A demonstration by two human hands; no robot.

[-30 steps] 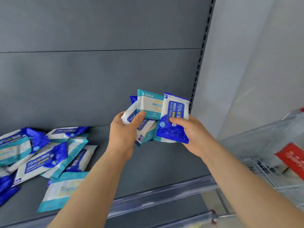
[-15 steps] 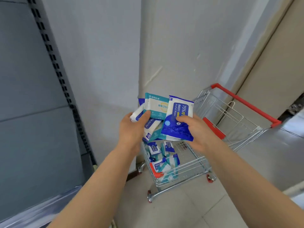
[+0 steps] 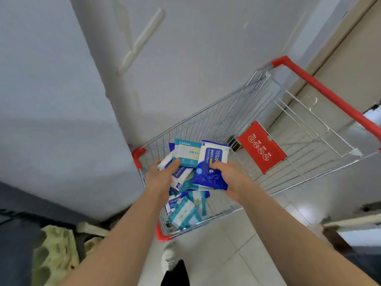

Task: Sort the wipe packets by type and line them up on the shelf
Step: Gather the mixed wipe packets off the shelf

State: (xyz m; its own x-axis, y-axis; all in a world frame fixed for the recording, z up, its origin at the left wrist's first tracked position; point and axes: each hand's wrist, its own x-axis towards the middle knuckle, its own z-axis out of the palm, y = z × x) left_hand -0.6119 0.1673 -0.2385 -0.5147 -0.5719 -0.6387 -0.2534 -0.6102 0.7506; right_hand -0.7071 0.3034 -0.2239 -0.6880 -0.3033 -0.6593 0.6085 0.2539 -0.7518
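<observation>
Forearms rise from five and seven o'clock and meet over the cart's near end. The left hand (image 3: 159,178) grips a fan (image 3: 179,172) of several packets. Its thumb presses on the lower edge of the teal packet (image 3: 186,154) on top, and its fingers are hidden behind. At three o'clock of it, touching the fan, the right hand (image 3: 231,178) pinches one blue packet (image 3: 210,168), thumb across the face and fingers underneath, out of sight.

Below the hands, at six o'clock, a mixed heap (image 3: 185,211) lies in the cart (image 3: 206,124). The red flap (image 3: 260,148) is at two o'clock and the handle (image 3: 321,89) is farther off.

This looks like sorting in the hand before shelving. To do it well, give each hand one type: blue to the right, teal to the left. Slide each packet out of the fan sideways without loosening the thumb, since slick film slips. Work low over the basket so a dropped packet lands in the heap. The shelf cannot be made out here.
</observation>
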